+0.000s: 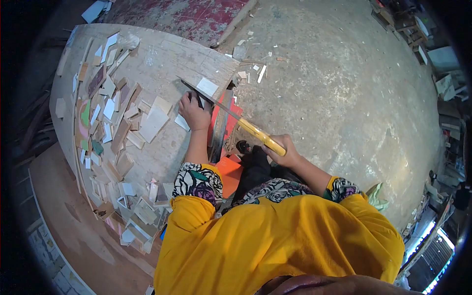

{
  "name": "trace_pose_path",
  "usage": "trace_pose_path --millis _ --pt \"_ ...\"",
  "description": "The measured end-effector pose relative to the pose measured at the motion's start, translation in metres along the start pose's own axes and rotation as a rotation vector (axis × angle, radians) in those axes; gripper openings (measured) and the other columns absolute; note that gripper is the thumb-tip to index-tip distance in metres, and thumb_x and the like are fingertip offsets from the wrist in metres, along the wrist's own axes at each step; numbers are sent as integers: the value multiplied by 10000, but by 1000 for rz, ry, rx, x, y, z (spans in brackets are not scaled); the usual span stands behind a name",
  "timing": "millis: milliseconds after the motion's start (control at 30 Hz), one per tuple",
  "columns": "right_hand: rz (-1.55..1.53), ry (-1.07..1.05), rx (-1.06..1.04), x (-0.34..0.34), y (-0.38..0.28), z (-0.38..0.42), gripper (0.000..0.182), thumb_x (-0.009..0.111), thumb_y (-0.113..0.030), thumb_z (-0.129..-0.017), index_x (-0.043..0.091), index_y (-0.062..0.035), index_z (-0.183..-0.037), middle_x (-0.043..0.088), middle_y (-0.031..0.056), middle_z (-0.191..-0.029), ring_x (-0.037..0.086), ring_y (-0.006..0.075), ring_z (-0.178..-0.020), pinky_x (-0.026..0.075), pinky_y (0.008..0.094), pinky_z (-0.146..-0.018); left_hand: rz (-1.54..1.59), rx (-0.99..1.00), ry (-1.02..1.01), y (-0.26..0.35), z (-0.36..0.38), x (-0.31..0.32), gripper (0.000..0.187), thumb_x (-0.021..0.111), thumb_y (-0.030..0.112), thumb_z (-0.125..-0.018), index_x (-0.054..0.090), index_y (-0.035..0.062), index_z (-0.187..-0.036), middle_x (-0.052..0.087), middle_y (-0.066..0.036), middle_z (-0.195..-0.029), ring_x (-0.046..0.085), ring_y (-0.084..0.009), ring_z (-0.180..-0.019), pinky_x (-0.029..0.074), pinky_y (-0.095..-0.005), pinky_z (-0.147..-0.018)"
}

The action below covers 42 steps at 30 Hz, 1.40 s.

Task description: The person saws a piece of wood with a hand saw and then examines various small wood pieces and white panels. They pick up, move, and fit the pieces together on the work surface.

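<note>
My right hand (281,150) is closed around the yellow handle of a handsaw (254,131). Its narrow blade runs up and left across the corner of the worktable (167,64), passing close by my left hand (195,114). The fingers of that left hand are bent around a dark piece (196,100) on the tabletop, just on the near side of the blade; its kind is partly hidden by the fingers. Just beyond the blade lies a white rectangular piece (207,87). Whether the teeth touch the dark piece cannot be made out.
Many wood offcuts (120,115) are heaped along the table's left side. Red and orange sheets (229,172) stand beside the table edge, near my legs. Small scraps (261,73) litter the concrete floor (334,98). Stacked wood (405,24) lines the far right.
</note>
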State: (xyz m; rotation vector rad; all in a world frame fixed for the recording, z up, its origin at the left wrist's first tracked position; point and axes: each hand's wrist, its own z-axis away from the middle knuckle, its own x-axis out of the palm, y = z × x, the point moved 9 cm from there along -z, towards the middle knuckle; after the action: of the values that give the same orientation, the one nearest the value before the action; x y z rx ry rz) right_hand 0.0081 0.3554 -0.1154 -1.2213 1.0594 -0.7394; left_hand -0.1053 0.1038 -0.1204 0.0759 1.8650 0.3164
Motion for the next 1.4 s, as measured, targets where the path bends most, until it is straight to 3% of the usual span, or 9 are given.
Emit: trace_pose_path --millis 100,233,667,833,1100,1133,1233,1333,1400 --pt "7 -9 94 10 15 -13 140 655 -181 -737 598 -57 -769 556 168 -639 559 351 -589 434 381 -526 23 4 3 -1 4 0 462 682 203 -640 594 33 -1061 476 -125 -1133 427 -324 -1091 367 -485 -870" --pt "54 -9 -12 19 -7 -32 152 652 -199 -744 620 -69 -817 571 166 -665 575 337 -594 444 378 -530 38 3 17 0 1 -1 445 679 197 -634 603 33 -1040 481 -121 -1124 432 -326 -1078 362 -477 -878" --pt "54 -12 18 33 7 -54 153 636 -181 -756 619 -58 -846 565 175 -668 562 356 -589 437 376 -542 53 -16 13 -8 2 6 457 663 185 -613 609 34 -1041 483 -118 -1116 440 -315 -1069 363 -467 -885" --pt "-43 0 75 6 -5 -11 137 644 -170 -756 617 -57 -829 555 171 -652 556 351 -577 437 376 -543 49 20 39 0 -2 -2 456 664 204 -617 609 28 -1033 484 -122 -1106 441 -319 -1066 364 -474 -872" --pt "85 -16 15 8 -14 -30 148 638 -160 -753 561 -43 -703 531 178 -613 534 361 -549 425 380 -506 -2 -32 21 -13 -6 1 448 660 196 -648 601 20 -1056 483 -141 -1135 431 -332 -1087 360 -470 -891" --pt "74 16 -31 8 -18 -28 171 620 -117 -770 519 -27 -666 469 135 -553 475 256 -454 382 340 -469 -18 -23 23 -15 -6 4 450 677 191 -647 598 30 -1059 484 -140 -1144 431 -337 -1087 364 -465 -892" --pt "131 19 -44 1 -25 -12 165 622 -111 -765 523 -26 -664 479 135 -552 494 253 -460 390 342 -475 -40 -14 35 -12 -5 2 454 694 199 -651 600 37 -1064 481 -134 -1161 420 -334 -1109 365 -459 -902" --pt "40 -25 41 -6 -19 4 122 641 -153 -740 604 -45 -785 578 167 -673 573 340 -599 454 365 -544 14 7 69 -9 -6 -3 463 669 217 -629 609 36 -1051 493 -118 -1103 440 -321 -1075 357 -471 -890" --pt "42 -20 60 -3 -15 -1 122 641 -146 -738 602 -40 -785 583 163 -681 580 330 -603 458 355 -548 16 -10 71 -12 -8 -3 470 671 218 -631 605 37 -1059 493 -120 -1106 440 -323 -1074 358 -473 -888"
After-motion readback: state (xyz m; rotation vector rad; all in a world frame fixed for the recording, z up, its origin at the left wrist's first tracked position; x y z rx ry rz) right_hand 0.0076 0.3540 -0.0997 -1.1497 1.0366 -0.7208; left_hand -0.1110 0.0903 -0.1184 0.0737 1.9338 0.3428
